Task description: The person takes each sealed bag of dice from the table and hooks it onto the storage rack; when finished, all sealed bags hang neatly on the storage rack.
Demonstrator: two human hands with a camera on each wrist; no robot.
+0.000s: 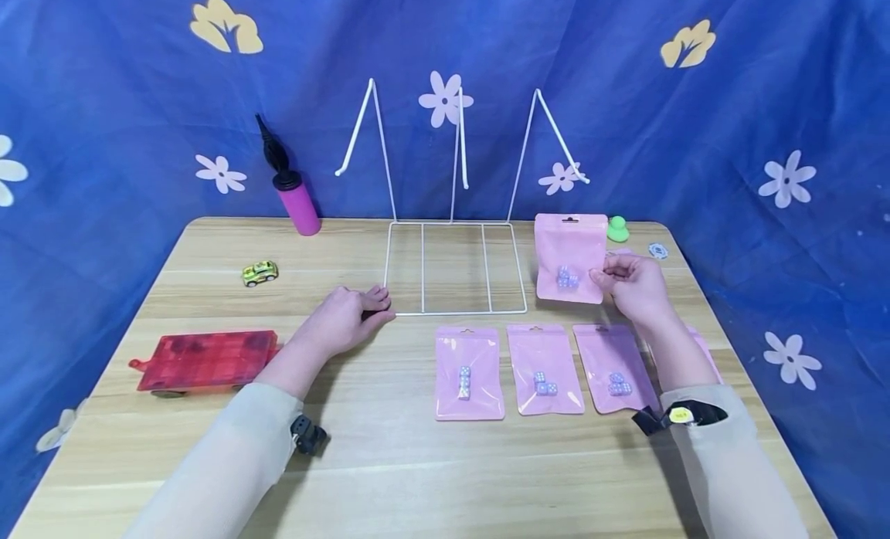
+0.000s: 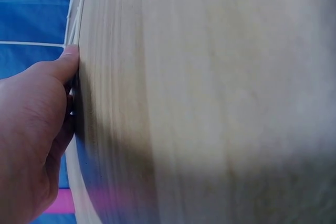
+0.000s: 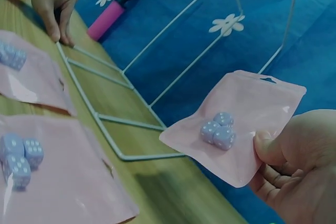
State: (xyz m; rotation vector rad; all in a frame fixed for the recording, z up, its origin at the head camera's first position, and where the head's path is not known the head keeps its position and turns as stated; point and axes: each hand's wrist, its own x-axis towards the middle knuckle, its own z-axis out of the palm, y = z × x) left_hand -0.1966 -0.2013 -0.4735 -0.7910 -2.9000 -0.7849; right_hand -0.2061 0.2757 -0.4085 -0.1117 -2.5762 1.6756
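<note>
A white wire display rack with three upright hooked prongs stands at the back middle of the table. My left hand holds the rack's front left corner, thumb and fingers around the wire; the left wrist view shows the thumb against it. My right hand pinches the right edge of a pink pouch with several pale purple dice showing in it. That pouch is held up, right of the rack, its hanging hole at the top. In the right wrist view the thumb lies on the pouch's front.
In front of the rack lie pink dice pouches, one partly hidden under my right forearm. A red toy trailer, a small toy car and a pink hand pump are left. A green duck and a chip sit back right.
</note>
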